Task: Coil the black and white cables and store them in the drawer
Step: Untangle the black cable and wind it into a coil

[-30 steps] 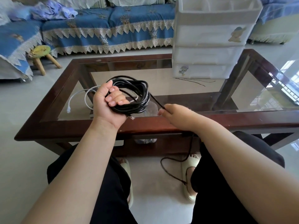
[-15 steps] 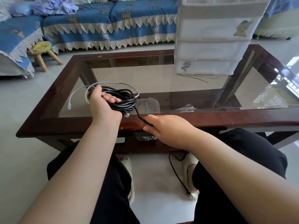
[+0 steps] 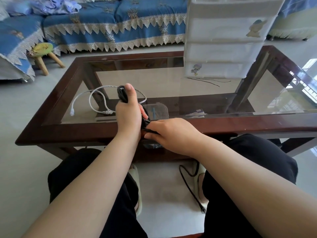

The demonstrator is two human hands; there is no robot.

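Observation:
My left hand grips the coiled black cable edge-on above the near rim of the glass table, thumb on top. Just to its right, my right hand pinches the free strand of that cable close to the coil. The loose tail hangs to the floor between my feet. The white cable lies in loose loops on the glass behind my left hand. A white plastic drawer unit stands at the table's far right, its drawers closed.
A clear plastic box sits on the shelf under the glass, near some papers. A thin black wire lies in front of the drawer unit. A blue-covered sofa and a small green stool stand beyond the table.
My left hand has turned the coil upright and edge-on. My right hand slid along the strand and now meets the coil at the table's near rim. More tail has been drawn up.

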